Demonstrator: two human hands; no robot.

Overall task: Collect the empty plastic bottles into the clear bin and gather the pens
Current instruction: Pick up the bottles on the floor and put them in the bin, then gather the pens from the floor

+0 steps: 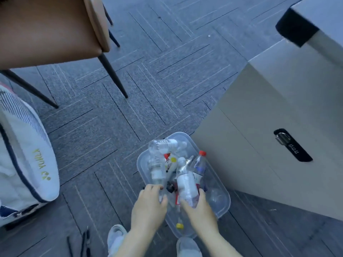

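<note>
Clear bin, 6 o'clock: bottles inside (bottle step seemingly done). Right hand grips one bottle; left hand grasps rim. Pens, 7 o'clock: ungathered.

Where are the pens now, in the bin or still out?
Out. The pens lie on the carpet, left of the clear bin.
</note>
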